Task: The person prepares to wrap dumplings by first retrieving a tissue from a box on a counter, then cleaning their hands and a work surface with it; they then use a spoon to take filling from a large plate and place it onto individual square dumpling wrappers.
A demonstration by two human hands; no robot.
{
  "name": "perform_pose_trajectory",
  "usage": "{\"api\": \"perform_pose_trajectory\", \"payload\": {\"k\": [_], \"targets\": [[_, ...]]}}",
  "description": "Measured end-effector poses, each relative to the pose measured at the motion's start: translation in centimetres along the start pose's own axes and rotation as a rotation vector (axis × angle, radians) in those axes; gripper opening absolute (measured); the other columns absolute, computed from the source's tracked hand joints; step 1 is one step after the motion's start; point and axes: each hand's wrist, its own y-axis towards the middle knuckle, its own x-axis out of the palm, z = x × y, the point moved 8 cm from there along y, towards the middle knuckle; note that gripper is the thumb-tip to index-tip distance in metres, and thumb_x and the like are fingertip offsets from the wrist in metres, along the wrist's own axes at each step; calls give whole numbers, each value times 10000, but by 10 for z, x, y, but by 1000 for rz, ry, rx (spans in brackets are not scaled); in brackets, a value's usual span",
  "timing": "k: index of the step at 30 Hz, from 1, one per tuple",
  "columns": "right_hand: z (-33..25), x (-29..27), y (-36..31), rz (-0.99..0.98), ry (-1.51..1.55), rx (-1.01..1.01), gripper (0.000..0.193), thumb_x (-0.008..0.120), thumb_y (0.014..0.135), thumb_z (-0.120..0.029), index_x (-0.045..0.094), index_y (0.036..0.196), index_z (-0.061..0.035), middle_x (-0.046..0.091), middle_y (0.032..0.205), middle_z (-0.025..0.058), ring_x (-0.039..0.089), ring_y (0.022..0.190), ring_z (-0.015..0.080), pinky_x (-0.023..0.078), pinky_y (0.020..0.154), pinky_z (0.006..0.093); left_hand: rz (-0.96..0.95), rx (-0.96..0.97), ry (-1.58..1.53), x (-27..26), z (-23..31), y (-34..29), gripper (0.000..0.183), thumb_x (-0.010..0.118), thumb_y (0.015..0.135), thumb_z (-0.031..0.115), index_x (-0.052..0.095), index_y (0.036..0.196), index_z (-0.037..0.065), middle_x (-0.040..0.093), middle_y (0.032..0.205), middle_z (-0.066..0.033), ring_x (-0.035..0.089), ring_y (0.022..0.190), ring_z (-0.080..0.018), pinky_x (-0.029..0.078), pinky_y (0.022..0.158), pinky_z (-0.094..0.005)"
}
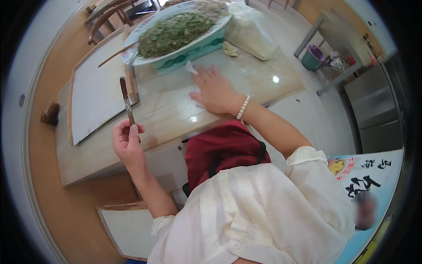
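Note:
My left hand (129, 137) is closed around the lower end of a narrow, flat filling spatula (126, 97), brown with pale smears, held upright near the table's front edge. My right hand (214, 88), wearing a beaded bracelet, lies flat on the wooden table (154, 103) with its fingers spread. A piece of white tissue (191, 67) sticks out by its fingertips, and whether more lies under the palm is hidden. Just beyond, a large plate (222, 27) heaped with chopped green filling (176, 34) rests on a teal container (193, 59).
A white wood-framed board (94, 90) lies on the left, with a thin stick (118, 54) over its far end. A plastic bag of white powder (252, 33) and a scrap of dough (230, 49) sit right of the plate. A purple-green bucket (313, 57) stands on the floor.

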Motion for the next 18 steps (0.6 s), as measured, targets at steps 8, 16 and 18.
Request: {"api": "perform_pose_trajectory", "payload": {"k": [8, 16, 18], "targets": [[-65, -26, -59, 52, 233, -322, 557, 539, 907, -393, 469, 1325, -31, 441, 1424, 117, 391, 1333, 293, 260, 1101, 528, -61, 6, 11, 51, 8, 5, 100, 567, 897, 8, 560, 996, -5, 625, 855, -84, 586, 745, -140, 457, 661, -243], [52, -36, -67, -12, 135, -386, 498, 528, 923, -298, 430, 1362, -83, 373, 1478, 103, 347, 1373, 267, 249, 1120, 523, -122, 11, -1, 88, 11, 8, 107, 566, 890, 10, 569, 997, 8, 636, 821, -63, 576, 717, -117, 412, 615, -216], [79, -42, -55, 42, 75, -396, 490, 538, 916, -272, 438, 1356, -82, 374, 1475, 102, 342, 1373, 268, 263, 1120, 510, -179, 32, -27, 104, 15, 10, 108, 562, 892, 0, 566, 1000, -8, 624, 861, -79, 589, 749, -140, 465, 669, -255]]}}
